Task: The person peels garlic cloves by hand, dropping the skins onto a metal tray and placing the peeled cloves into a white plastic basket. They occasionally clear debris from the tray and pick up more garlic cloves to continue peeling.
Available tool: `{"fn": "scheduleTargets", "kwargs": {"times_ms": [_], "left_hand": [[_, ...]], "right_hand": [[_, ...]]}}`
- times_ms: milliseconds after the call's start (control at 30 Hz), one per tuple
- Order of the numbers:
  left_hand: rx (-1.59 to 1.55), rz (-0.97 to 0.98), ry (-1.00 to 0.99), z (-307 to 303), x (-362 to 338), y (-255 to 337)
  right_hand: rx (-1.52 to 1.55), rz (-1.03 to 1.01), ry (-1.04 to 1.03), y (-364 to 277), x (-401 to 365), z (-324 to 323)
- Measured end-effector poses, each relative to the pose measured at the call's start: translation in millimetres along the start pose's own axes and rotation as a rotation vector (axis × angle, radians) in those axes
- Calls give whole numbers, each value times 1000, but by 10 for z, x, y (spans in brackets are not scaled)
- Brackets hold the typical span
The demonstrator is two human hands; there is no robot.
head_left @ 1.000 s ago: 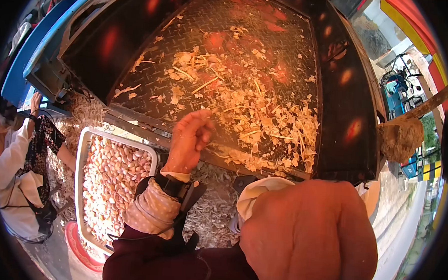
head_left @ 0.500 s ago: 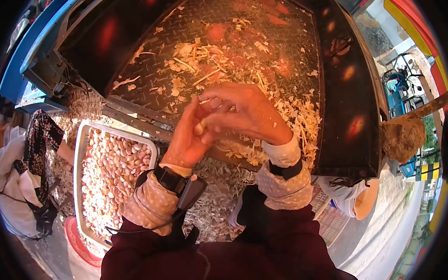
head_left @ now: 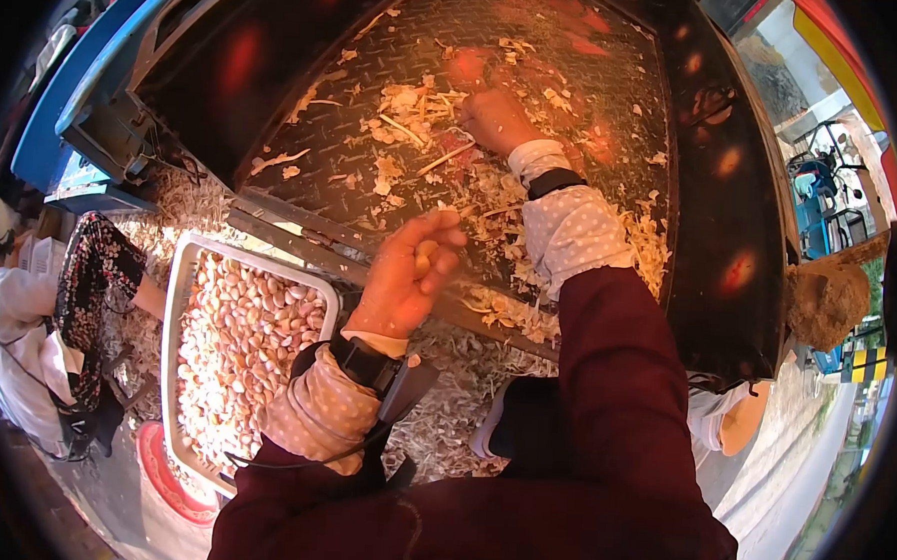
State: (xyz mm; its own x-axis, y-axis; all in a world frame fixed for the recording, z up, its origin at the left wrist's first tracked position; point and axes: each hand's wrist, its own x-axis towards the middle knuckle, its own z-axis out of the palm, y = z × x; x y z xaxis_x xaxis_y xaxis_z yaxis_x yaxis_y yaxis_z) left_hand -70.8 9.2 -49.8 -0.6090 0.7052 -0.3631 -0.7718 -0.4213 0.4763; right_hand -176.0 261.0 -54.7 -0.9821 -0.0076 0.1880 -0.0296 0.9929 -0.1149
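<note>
My left hand (head_left: 400, 283) is raised above the near edge of the metal bed, palm up. Its fingers curl round a few garlic cloves (head_left: 424, 257). Further out, my right hand (head_left: 498, 120) reaches over the tread-plate bed (head_left: 538, 69), low beside a heap of garlic skins and dry stalks (head_left: 411, 108). Its fingers are bent inward, and whatever they may hold is hidden. A white crate (head_left: 173, 338) filled with loose garlic cloves (head_left: 240, 356) stands left of my left wrist.
Dark side walls (head_left: 726, 222) enclose the bed. A red basin (head_left: 164, 483) lies under the crate's left side. Another person (head_left: 21, 331) sits at the far left. Garlic skins (head_left: 458, 411) cover the ground by my legs. A brown lump (head_left: 826, 305) hangs at the right.
My right hand has left my left hand and moved forward to the scraps on the bed. My left hand stays back with cloves in its palm. The view has shifted slightly.
</note>
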Motion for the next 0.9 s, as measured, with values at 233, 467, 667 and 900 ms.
{"fn": "scheduleTargets", "kwargs": {"times_ms": [233, 467, 667, 900], "left_hand": [[191, 175, 75, 107, -10, 14], [569, 436, 142, 220, -70, -21], [848, 705, 43, 222, -86, -112], [823, 744, 5, 188, -162, -94]], "right_hand": [[779, 247, -176, -375, -492, -502], [1206, 237, -171, -1065, -1208, -884], [1616, 344, -170, -979, -1371, -848], [1542, 388, -108, -1082, -1508, -882]]}}
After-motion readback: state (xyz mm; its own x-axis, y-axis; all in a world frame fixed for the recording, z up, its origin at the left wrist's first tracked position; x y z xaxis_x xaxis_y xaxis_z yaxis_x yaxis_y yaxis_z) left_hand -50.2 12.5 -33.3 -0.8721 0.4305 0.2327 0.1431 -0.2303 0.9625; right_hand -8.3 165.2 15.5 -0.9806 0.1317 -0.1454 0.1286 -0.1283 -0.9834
